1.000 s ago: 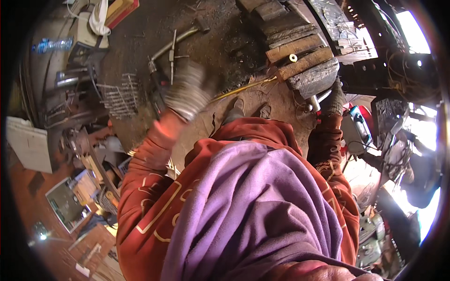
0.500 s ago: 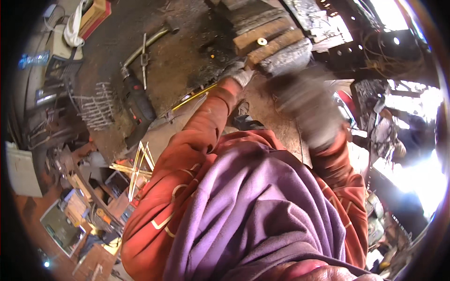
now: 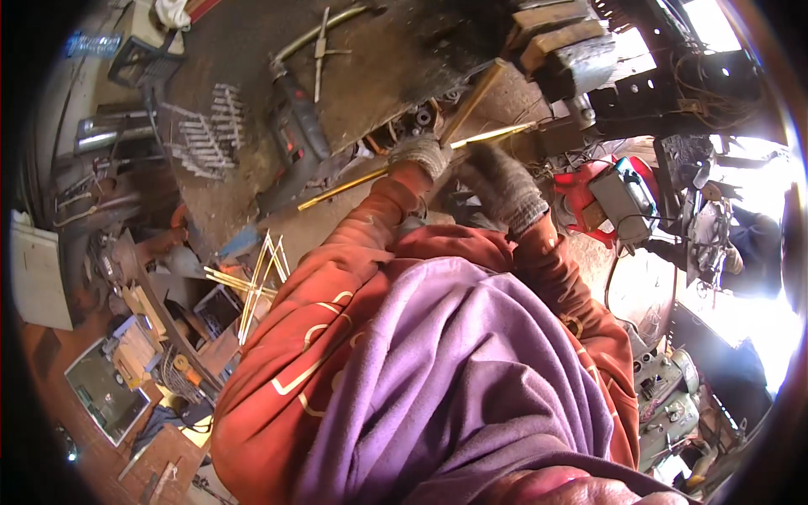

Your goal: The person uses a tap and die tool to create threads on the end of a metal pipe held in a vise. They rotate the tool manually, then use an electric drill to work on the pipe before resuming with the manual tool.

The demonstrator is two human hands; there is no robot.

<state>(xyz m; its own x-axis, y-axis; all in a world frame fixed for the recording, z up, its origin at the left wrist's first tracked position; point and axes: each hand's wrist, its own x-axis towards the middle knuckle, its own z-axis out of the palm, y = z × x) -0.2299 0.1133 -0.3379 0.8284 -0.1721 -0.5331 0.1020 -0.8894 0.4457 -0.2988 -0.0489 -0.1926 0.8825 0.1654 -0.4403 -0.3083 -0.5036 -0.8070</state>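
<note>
My left hand, in a grey knit glove, is closed around a long, thin brass-coloured rod that shows on both sides of it. A flat wooden strip slants away from the same hand toward the upper right. Its near end meets the gloved fingers, and I cannot tell whether they grip it too. Close beside, just below the rod's right part, is my right hand, also gloved. Motion smears its fingers, so what they hold does not show.
A dark workbench bears a power drill, a T-handled metal tool and rows of small metal parts. Wooden blocks are stacked at the upper right. Near my right arm stands a red stool with a grey metal box.
My right hand has come down and left, close to my left hand. The view has shifted. The rod now shows to the right of the left hand, and the wooden strip stands apart from the blocks.
</note>
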